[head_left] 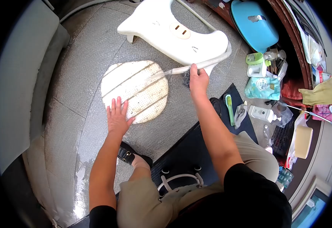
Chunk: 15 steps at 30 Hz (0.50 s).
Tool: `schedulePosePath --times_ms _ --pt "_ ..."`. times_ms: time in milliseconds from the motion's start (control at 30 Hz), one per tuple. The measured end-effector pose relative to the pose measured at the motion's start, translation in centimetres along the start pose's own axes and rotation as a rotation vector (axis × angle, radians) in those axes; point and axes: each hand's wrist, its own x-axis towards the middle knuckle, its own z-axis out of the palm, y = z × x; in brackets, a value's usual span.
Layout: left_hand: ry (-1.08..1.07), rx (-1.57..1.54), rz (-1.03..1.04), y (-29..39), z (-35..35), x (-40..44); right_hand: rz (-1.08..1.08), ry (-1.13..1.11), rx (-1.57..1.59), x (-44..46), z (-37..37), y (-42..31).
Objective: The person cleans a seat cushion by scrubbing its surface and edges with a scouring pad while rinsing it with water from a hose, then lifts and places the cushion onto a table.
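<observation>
A round, off-white mat (135,89) with dark lines across it lies flat on the wet grey floor. My left hand (117,118) rests on its lower left part with the fingers spread. My right hand (199,80) is closed around a whitish hose (215,60), just right of the mat. Water runs from the hose's end onto the mat. A dark scouring pad (187,79) shows beside my right fingers; whether they grip it too, I cannot tell.
A white plastic stool (166,28) stands beyond the mat. To the right are a blue basin (253,24), several bottles, a teal pouch (263,89), a green brush (230,110) and a white pump bottle (262,113). A grey panel (25,76) borders the left side.
</observation>
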Motion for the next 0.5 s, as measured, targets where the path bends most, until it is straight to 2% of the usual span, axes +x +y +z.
schedulePosePath --times_ms 33,67,100,200,233,300,367,400,500 --pt "0.046 -0.013 0.009 -0.1 0.2 0.0 -0.108 0.012 -0.123 0.6 0.0 -0.6" --pt "0.039 -0.022 0.008 -0.2 0.3 0.0 -0.245 0.047 -0.093 1.8 0.2 -0.5" --pt "0.041 -0.026 0.014 -0.3 0.6 0.0 -0.248 0.052 -0.098 2.4 0.0 -1.1" --pt "0.068 0.006 0.020 -0.3 0.6 0.0 -0.422 -0.121 -0.373 3.1 -0.8 -4.0" --pt "0.089 0.001 0.026 0.0 -0.2 -0.3 -0.429 -0.117 -0.369 2.6 -0.9 -3.7" --pt "0.123 0.001 0.021 -0.1 -2.7 0.1 -0.478 -0.311 -0.286 1.0 -0.7 -1.8" --pt "-0.001 -0.126 0.010 -1.0 -5.8 2.0 -0.291 -0.316 -0.288 -1.0 -0.4 -0.2" --pt "0.394 -0.146 0.082 -2.4 -4.2 4.1 -0.296 -0.316 -0.279 -1.4 -0.3 1.2" --pt "0.622 -0.143 0.120 -2.7 -11.1 10.6 -0.192 -0.227 -0.290 -1.6 -0.7 4.5"
